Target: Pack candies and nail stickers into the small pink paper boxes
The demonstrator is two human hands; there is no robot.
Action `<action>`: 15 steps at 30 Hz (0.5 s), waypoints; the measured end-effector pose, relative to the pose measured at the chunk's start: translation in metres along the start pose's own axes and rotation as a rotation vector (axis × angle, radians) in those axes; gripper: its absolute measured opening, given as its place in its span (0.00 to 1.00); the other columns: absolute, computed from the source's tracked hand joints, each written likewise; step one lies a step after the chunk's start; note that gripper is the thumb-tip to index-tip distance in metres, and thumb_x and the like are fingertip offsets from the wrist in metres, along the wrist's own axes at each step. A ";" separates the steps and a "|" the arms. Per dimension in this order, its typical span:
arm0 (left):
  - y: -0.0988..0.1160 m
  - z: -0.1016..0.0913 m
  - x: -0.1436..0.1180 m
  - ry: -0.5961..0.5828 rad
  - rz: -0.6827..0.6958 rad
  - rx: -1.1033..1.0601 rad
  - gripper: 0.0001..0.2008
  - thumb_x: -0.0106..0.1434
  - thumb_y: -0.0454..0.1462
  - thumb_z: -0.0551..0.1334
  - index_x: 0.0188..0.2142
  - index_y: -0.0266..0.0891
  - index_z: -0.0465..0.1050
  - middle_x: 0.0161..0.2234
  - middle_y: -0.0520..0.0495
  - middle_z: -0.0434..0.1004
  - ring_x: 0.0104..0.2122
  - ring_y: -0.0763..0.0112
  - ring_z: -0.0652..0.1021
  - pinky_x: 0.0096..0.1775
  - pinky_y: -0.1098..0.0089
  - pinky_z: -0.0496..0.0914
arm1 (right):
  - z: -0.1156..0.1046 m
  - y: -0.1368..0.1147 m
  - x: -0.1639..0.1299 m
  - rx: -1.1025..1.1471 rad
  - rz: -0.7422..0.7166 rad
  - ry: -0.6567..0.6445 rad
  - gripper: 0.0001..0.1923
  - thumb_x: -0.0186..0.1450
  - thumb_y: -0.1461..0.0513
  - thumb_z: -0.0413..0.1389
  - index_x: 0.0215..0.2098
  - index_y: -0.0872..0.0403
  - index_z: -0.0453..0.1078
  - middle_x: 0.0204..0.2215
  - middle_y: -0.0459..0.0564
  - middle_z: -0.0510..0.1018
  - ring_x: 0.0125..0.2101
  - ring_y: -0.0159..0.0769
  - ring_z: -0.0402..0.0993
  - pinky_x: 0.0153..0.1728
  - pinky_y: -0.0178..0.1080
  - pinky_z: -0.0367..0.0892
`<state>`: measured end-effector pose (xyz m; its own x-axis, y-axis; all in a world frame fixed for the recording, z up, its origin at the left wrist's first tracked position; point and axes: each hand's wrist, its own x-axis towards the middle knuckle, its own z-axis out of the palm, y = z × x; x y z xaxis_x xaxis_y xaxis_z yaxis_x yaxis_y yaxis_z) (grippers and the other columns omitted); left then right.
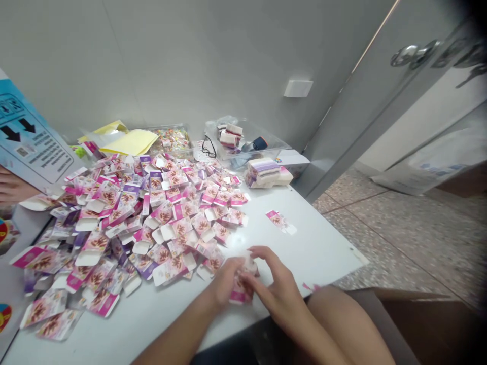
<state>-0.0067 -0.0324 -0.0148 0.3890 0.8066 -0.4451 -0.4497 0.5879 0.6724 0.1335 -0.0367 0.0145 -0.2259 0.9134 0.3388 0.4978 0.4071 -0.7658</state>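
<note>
Both of my hands are closed around one small pink-and-white printed carton point(239, 294), held over the table's front edge. My left hand point(224, 281) grips its left side, and my right hand point(276, 284) pinches it from the right with thumb and fingers. The carton is blurred and partly covered by my fingers, so its flaps are hard to make out. To the left lies a large heap of similar small cartons point(175, 228), some pink and some purple, many with flaps open. A single flattened carton point(279, 221) lies apart on the white table point(315, 243).
Behind the heap are yellow paper point(131, 143), a clear tray of small colourful pieces point(173, 139), glasses point(209, 147) and a clear plastic bin point(272, 144). Bundled flat cartons point(262, 172) stand near the back right. A blue printed box point(34, 137) leans at left; a cardboard box point(418, 324) sits lower right.
</note>
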 end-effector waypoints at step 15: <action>0.014 0.009 -0.013 -0.106 -0.039 -0.103 0.42 0.58 0.68 0.44 0.50 0.37 0.72 0.13 0.52 0.66 0.12 0.69 0.64 0.18 0.70 0.56 | 0.004 -0.011 0.001 0.055 -0.140 0.007 0.12 0.69 0.63 0.52 0.49 0.51 0.71 0.40 0.52 0.81 0.42 0.43 0.76 0.50 0.51 0.64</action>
<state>-0.0107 -0.0351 0.0059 0.4878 0.7752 -0.4014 -0.5107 0.6263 0.5890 0.1246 -0.0403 0.0209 -0.2837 0.8480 0.4477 0.4157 0.5295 -0.7395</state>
